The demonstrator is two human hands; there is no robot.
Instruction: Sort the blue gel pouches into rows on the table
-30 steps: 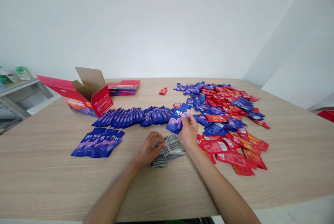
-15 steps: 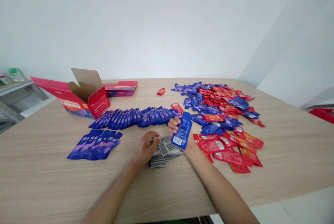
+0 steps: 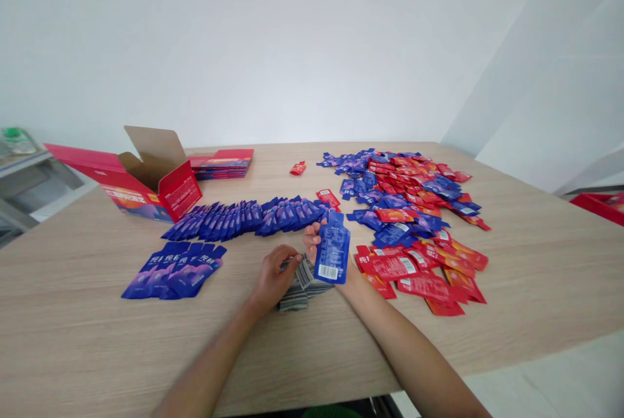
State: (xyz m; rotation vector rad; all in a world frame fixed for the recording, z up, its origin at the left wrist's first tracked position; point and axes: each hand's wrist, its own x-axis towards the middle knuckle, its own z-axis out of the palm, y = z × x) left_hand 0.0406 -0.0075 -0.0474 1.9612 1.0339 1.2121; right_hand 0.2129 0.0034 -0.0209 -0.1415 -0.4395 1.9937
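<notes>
A blue sachet [image 3: 333, 250] stands upright in my right hand [image 3: 312, 240], its barcoded back facing me. The fingers of that hand are closed around it, partly hidden behind it. My left hand [image 3: 277, 277] is closed with thumb and fingertips pinched on a grey striped cloth [image 3: 294, 298], which lies bunched on the table between my hands. To the left several blue sachets [image 3: 173, 272] lie in an overlapping fan. Beyond my hands runs a long overlapping row of blue sachets [image 3: 244, 218].
An open red carton [image 3: 180, 192] stands at the far left, beside a stack of flat red cartons [image 3: 224, 164]. A mixed heap of red and blue sachets [image 3: 409, 187] covers the right, with red sachets [image 3: 429, 272] nearer. A lone red sachet [image 3: 298, 168] lies at the back.
My right hand has brought the blue sachet slightly left and turned it more upright toward me. The left hand stays at the cloth. The whole view has shifted slightly.
</notes>
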